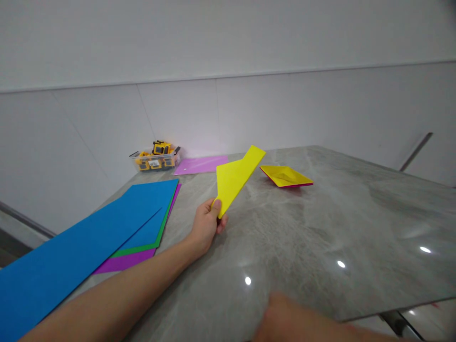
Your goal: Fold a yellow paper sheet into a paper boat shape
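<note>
My left hand (205, 224) reaches out over the grey marble table (320, 228) and pinches the near corner of a folded yellow paper (237, 178), which it holds up off the surface. My right hand (285, 318) lies blurred at the bottom edge near the table's front; its fingers do not show. Just beyond the held paper a folded yellow and red paper boat (286, 176) rests on the table.
A stack of large blue, green and purple sheets (107, 228) lies at the left. A pink sheet (201, 165) and a clear box of yellow toy vehicles (156, 159) sit at the back by the white wall.
</note>
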### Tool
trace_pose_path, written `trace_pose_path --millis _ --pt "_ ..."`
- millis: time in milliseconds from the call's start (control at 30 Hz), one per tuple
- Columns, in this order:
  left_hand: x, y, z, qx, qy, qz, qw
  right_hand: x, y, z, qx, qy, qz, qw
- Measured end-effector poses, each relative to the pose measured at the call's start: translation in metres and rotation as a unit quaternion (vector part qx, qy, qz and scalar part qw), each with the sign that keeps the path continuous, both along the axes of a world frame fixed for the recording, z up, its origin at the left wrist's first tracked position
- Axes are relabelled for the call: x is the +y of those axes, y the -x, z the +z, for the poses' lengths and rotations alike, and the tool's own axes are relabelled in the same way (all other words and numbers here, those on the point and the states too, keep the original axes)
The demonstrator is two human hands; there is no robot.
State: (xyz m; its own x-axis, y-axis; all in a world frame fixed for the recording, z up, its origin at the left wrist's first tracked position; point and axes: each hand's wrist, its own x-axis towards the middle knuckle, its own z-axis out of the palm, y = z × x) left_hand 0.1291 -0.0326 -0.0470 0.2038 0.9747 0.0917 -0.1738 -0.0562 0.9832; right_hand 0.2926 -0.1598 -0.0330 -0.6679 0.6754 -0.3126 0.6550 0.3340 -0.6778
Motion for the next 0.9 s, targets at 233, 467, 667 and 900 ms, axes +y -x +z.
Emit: trace_pose_path --millis 233,467,667,900 --pt "-0.010 0.004 0.005 -0.009 0.003 -0.081 0.997 0.116 0.000 0.019 0.227 0.074 -0.242 0.940" --pt "-0.032 0.018 0.005 0.050 0.028 -0.116 0.992 0.118 0.019 -0.007 0.356 0.111 -0.090 0.923" --pt "-0.031 0.012 0.011 0.052 0.013 -0.113 0.992 0.120 0.017 -0.004 0.422 0.095 -0.105 0.896" --pt "-0.024 0.011 0.023 0.052 0.002 -0.144 0.988 0.127 0.014 -0.008 0.510 0.076 -0.148 0.844"
